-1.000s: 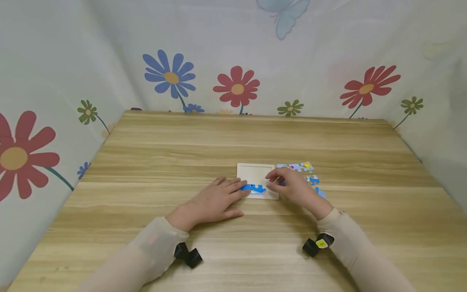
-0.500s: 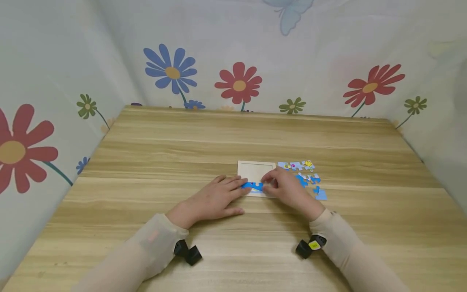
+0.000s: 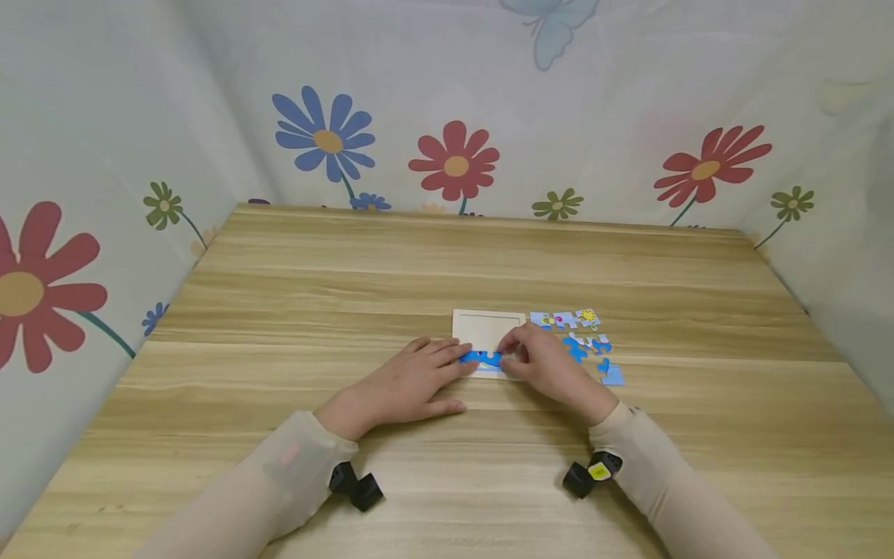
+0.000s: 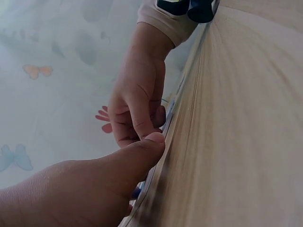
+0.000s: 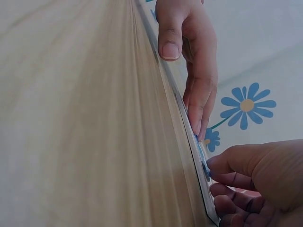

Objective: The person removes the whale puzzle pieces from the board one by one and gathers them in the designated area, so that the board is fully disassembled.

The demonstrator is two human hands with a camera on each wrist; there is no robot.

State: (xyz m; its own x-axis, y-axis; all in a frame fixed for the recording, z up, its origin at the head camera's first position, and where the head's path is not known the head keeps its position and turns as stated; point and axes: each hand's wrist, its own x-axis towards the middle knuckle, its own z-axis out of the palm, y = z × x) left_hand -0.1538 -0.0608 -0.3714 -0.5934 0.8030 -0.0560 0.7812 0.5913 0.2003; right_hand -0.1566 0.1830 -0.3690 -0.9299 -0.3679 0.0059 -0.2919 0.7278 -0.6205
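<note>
A small pale wooden puzzle frame [image 3: 482, 324] lies on the table, with blue puzzle pieces [image 3: 480, 359] along its near side. My left hand [image 3: 405, 386] rests flat, fingers stretched over the frame's near left part and touching the blue pieces. From the right, my right hand [image 3: 548, 361] reaches over the frame's near right part. Its thumb and forefinger pinch a blue puzzle piece [image 5: 207, 169] low inside the frame, seen edge-on in the right wrist view. The fingers hide much of that piece. In the left wrist view, the left thumb [image 4: 154, 138] covers part of the work.
Loose puzzle pieces lie right of the frame: a far row [image 3: 564, 319] with a yellow flower, a middle blue-and-white group [image 3: 588, 346] and a near light-blue piece [image 3: 613, 376]. The wooden table [image 3: 314, 272] stretches around them, with a flowered cloth [image 3: 447, 85] behind.
My right hand has moved left from the frame's right edge, closer to the blue pieces, and uncovered more loose pieces. Over the last half second it barely moves. My left hand stays put.
</note>
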